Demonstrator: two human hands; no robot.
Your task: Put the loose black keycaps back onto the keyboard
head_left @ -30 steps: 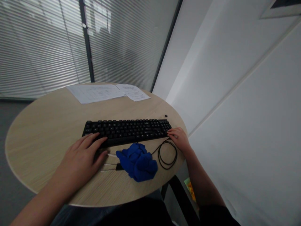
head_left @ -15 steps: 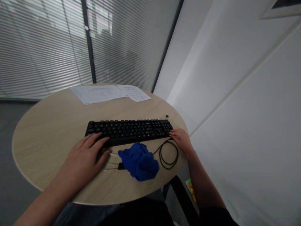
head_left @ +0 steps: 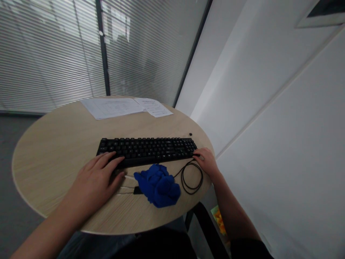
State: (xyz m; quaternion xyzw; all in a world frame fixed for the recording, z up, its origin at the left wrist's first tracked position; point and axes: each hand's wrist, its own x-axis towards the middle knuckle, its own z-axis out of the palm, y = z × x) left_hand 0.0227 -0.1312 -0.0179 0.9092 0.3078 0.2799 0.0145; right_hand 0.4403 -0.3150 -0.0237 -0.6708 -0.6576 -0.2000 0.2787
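A black keyboard [head_left: 151, 148] lies flat on the round wooden table. My left hand [head_left: 95, 178] rests at its left front corner, fingers stretched over the keys and thumb apart on the near side. At the right front corner, my right hand [head_left: 207, 162] has its fingers bent against the keyboard's edge, with thumb and forefinger round the corner. Just in front of the keyboard sits a crumpled blue cloth-like bundle [head_left: 159, 187]; a black piece [head_left: 137, 190] and pale cords stick out from its left side. A coiled black cable [head_left: 192, 180] lies near my right hand.
White printed papers [head_left: 115, 108] lie at the far side of the table [head_left: 54, 144]. A tiny black object [head_left: 191, 134] sits beyond the keyboard's right end. A white wall [head_left: 283, 144] stands close on the right, and a chair armrest [head_left: 208, 226] is below the table edge.
The view has shifted slightly. My right hand's fingers have bent a little more at the keyboard's corner. My left hand and the keyboard look the same.
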